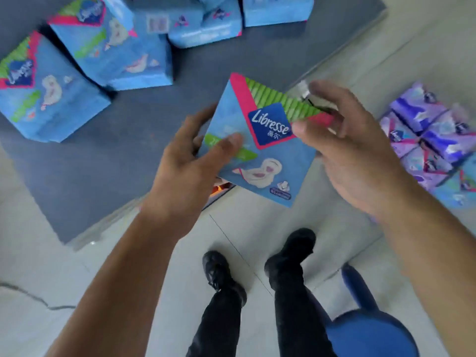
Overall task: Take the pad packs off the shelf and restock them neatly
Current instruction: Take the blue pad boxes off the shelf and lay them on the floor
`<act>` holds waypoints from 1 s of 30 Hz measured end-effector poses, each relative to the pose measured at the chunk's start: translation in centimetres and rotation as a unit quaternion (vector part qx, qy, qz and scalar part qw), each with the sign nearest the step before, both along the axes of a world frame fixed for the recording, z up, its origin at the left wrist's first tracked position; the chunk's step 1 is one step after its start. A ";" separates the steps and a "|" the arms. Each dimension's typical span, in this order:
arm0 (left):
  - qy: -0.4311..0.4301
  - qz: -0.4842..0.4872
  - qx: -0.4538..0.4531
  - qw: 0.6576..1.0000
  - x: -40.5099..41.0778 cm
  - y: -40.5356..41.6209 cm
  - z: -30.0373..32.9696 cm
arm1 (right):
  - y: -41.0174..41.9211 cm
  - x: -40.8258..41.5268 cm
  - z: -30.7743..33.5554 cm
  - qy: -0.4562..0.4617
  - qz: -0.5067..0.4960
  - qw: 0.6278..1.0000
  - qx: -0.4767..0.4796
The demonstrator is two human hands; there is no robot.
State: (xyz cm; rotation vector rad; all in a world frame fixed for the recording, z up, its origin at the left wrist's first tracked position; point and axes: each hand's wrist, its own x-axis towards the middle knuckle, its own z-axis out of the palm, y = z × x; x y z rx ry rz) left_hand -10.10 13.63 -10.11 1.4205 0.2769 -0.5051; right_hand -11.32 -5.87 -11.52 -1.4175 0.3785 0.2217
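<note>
Head view, looking down past both forearms. Left hand (189,150) grips the lower-left edge of a blue Libresse pad pack (260,145), thumb laid across the printed front, fingers curled behind. Right hand (353,148) pinches the pack's upper-right corner, thumb on the front beside the logo, fingers blurred behind the green-striped flap. The pack is tilted, one corner pointing away from the person, and is held in the air above the near edge of a dark grey platform (159,140). Beyond and left of the left hand, more blue Libresse packs stand on that platform: one at far left (49,94), a second just behind it (113,47), and several more (206,24) along the far edge, all blurred. Right of the right hand, a cluster of purple pad packs (432,143) lies close together on a pale surface; what that surface is cannot be told. Below the hands, two black shoes (257,264) and dark trouser legs stand on a pale tiled floor (103,253). A blue rounded object (365,331), unidentifiable, sits beside the right leg.
</note>
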 end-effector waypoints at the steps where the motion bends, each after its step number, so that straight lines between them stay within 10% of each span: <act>1: 0.002 0.001 -0.001 1.000 0.1 -2.7 -0.4 | -2.1 -0.8 -0.5 0.014 -0.036 0.999 0.014; 11: 0.005 -0.206 0.051 0.977 -2.0 -27.6 -3.6 | -21.7 -10.4 -2.3 0.117 -0.317 0.941 0.006; 30: 0.017 -0.505 0.123 0.854 -6.5 -55.8 -8.5 | -43.8 -21.9 -5.4 0.251 -0.507 0.818 -0.102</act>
